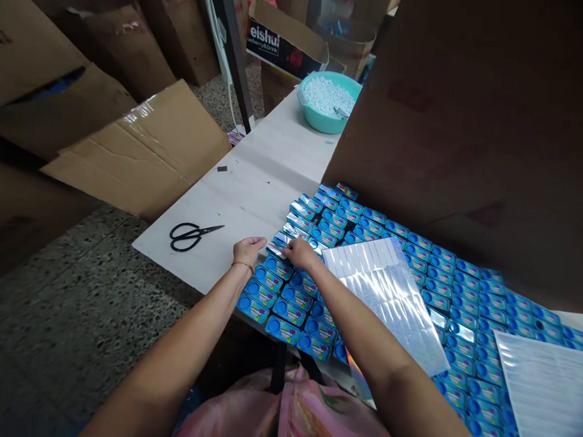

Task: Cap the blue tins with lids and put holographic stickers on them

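Many small blue boxes [367, 227] lie in close rows on a white table [254, 185]. My left hand [248, 249], with a thin gold bangle at the wrist, rests at the left edge of the rows, fingers curled on a box. My right hand [300, 252] is just beside it, fingertips pressing a shiny silver strip [277, 249] onto a box. A holographic sticker sheet [389, 298] lies on the boxes right of my right forearm.
Black scissors [191, 235] lie on the table left of my hands. A teal basin [327, 102] of small white pieces stands at the far end. A second sticker sheet [548, 387] lies at lower right. A large cardboard flap [476, 123] rises behind the boxes; cartons [141, 149] crowd the floor left.
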Tool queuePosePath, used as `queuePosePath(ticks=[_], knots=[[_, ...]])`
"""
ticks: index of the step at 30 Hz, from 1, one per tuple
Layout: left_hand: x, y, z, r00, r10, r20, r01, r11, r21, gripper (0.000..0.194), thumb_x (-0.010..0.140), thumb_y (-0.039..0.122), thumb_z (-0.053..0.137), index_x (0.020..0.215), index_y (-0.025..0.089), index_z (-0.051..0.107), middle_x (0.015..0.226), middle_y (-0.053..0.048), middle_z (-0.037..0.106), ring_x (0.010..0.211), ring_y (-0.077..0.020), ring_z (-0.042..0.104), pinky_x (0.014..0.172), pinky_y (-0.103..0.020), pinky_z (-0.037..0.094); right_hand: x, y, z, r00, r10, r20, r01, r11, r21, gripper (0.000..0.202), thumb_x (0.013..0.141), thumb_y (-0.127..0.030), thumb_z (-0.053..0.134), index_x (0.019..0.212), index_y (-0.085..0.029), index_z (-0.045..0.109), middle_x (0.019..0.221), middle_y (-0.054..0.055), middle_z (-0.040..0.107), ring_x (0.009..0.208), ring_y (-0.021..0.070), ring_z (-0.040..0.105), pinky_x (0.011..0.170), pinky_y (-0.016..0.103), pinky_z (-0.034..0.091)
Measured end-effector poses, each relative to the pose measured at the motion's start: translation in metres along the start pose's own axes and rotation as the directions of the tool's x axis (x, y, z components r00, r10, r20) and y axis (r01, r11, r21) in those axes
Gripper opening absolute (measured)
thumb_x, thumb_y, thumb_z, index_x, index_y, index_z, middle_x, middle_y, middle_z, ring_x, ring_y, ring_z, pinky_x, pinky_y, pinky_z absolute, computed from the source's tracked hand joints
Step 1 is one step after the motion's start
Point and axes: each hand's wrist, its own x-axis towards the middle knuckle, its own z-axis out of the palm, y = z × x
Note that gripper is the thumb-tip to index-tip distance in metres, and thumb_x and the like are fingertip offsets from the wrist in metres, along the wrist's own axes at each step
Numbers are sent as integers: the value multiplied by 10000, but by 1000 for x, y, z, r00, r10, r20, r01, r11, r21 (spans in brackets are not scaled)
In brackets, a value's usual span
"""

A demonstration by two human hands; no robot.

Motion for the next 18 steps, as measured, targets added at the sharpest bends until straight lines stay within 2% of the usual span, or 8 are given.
queuePosePath(ticks=[7,12,18], knots=[[9,-12,2,999,-31,25,32,999,-21,319,422,291,747,670,114,653,640,-30,640,595,-115,547,617,-246,418,1,-2,5,999,35,-26,-37,995,-89,195,767,-302,513,773,-177,661,813,88,669,759,188,603,623,257,401],[9,-10,3,989,-138,47,140,989,-47,327,395,266,752,666,116,649,623,-21,633,568,-105,532,545,-229,397,2,-4,3,998,62,-31,-66,991,-119,215,764,-305,505,789,-159,660,862,117,665,791,215,608,634,279,413],[11,-10,-2,980,-188,64,191,981,-40,356,387,287,748,676,111,637,522,18,568,455,-64,452,429,-195,308,4,-3,-3,997,43,71,-37,996,-84,221,779,-308,499,779,-160,663,813,84,669,764,171,609,611,230,403]])
